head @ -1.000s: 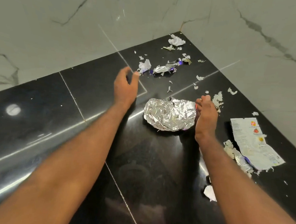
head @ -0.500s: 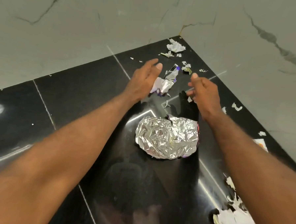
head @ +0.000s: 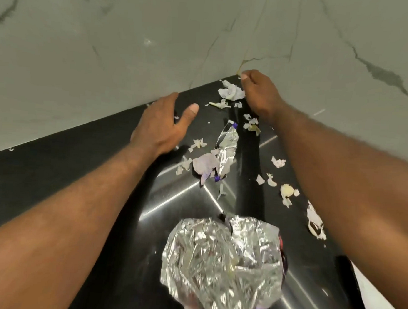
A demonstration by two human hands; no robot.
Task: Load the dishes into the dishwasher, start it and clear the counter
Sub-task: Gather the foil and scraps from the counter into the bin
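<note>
our left hand [head: 161, 128] was by the counter's [head: 80, 152] back edge, fingers loose, thumb spread, holding nothing. our right hand [head: 260, 96] was in the back corner, fingers curled beside a paper wad [head: 231, 92]; we couldn't tell if they gripped it. a wrapper [head: 228, 141] lay mid-counter, long axis front to back, purple tip toward the corner. the foil [head: 220, 268] sat nearer the front.

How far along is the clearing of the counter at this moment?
Done: nothing that shows here. In hand: the left hand and the right hand reach toward the corner, the right beside the crumpled paper. To do: foil bundle, silver wrapper and scraps lie on the counter.
</note>
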